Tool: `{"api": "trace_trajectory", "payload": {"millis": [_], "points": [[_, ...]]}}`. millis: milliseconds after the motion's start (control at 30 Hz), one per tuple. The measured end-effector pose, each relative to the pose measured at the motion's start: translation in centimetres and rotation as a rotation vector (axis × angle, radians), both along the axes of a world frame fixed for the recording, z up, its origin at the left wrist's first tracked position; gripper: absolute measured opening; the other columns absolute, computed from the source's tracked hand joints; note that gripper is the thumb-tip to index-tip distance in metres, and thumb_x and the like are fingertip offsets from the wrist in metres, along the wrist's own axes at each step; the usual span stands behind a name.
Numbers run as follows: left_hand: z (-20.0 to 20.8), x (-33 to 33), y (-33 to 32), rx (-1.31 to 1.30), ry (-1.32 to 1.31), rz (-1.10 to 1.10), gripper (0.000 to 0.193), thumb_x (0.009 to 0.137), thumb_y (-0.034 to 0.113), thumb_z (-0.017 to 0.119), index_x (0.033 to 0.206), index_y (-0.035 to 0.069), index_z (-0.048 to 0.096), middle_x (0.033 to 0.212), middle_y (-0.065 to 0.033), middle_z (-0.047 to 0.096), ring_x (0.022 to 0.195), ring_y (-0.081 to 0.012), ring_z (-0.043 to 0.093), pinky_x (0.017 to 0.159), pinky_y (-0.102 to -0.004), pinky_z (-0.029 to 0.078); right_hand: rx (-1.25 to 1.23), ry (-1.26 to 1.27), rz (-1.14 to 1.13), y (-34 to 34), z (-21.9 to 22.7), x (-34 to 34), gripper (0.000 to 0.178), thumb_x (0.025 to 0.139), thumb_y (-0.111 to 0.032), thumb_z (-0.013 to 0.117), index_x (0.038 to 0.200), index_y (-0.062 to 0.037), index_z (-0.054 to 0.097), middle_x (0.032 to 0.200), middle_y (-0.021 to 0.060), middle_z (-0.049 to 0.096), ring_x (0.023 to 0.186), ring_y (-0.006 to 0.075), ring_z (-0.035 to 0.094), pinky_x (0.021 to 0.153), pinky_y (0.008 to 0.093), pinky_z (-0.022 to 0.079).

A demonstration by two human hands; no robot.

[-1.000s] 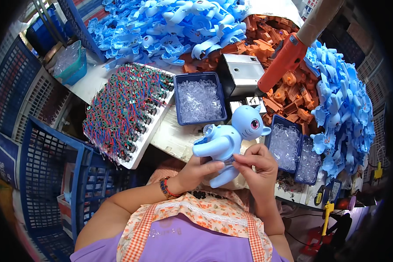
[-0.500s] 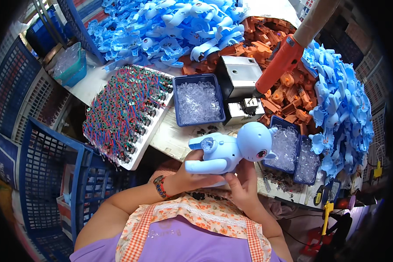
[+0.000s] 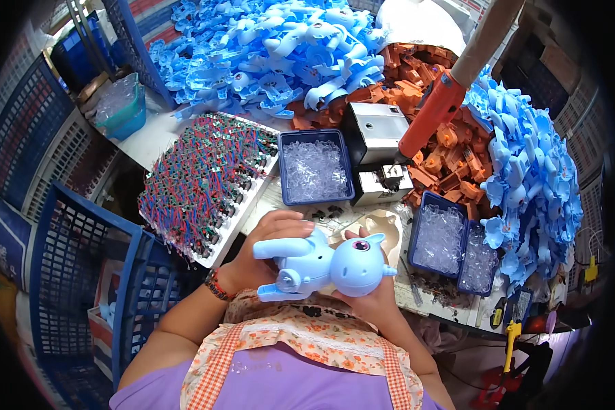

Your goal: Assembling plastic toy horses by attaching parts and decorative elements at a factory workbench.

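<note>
Low in front of my chest lies a light blue toy animal [image 3: 314, 263], on its side with the round head to the right, between both hands. My left hand [image 3: 260, 231] is wrapped round the body from the left and far side. Around the head is my right hand [image 3: 376, 299], with fingertips showing past its far edge. A clear plastic piece [image 3: 290, 280] sits at the toy's near side, between the legs and body. Just beyond the toy, a beige moulded cradle [image 3: 387, 229] rests on the table, partly hidden by it.
A red power screwdriver [image 3: 434, 116] hangs over a metal box [image 3: 376, 133]. Around it stand blue trays [image 3: 349, 188] of clear pieces, a foam board [image 3: 253, 208] of wired circuit boards, orange parts [image 3: 451, 154] and heaps of blue shells [image 3: 273, 51]. A blue crate [image 3: 133, 273] is at left.
The toy has moved left and nearer to me, and has been turned over, so its face and leg positions differ. The beige cradle has come into sight beyond it.
</note>
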State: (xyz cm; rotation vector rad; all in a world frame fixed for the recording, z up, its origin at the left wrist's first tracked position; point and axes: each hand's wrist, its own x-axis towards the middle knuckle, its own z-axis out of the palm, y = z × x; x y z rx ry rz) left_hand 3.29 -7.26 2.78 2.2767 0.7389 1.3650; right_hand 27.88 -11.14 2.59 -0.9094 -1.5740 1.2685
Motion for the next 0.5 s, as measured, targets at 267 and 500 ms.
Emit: {"api": "trace_trajectory", "payload": {"millis": [267,500], "points": [[0.7,-10.8,-4.3,0.217,-1.026,0.585,0.066,0.091,0.048,0.062,0.141,0.008,0.044,0.142,-0.0168,0.049,0.118,-0.0316,0.055,0.097,-0.0432,0.048,0.154,-0.211,-0.038,-0.3,-0.4,3.0,0.061,0.079,0.005,0.068,0.136,-0.0010,0.049,0.136,0.0152,0.048,0.103,0.0221,0.064,0.091,0.0323,0.050],[3.3,-17.0,-9.7,0.151,-1.529,0.120,0.075,0.094,0.056,0.050,0.142,0.000,0.041,0.133,-0.0244,0.054,0.105,-0.0283,0.059,0.090,-0.0394,0.049,0.052,-0.085,-0.231,0.2,-0.5,5.2,0.036,0.084,0.006,0.063,0.119,-0.0008,0.061,0.123,0.0120,0.057,0.092,0.0164,0.066,0.083,0.0277,0.050]]}}
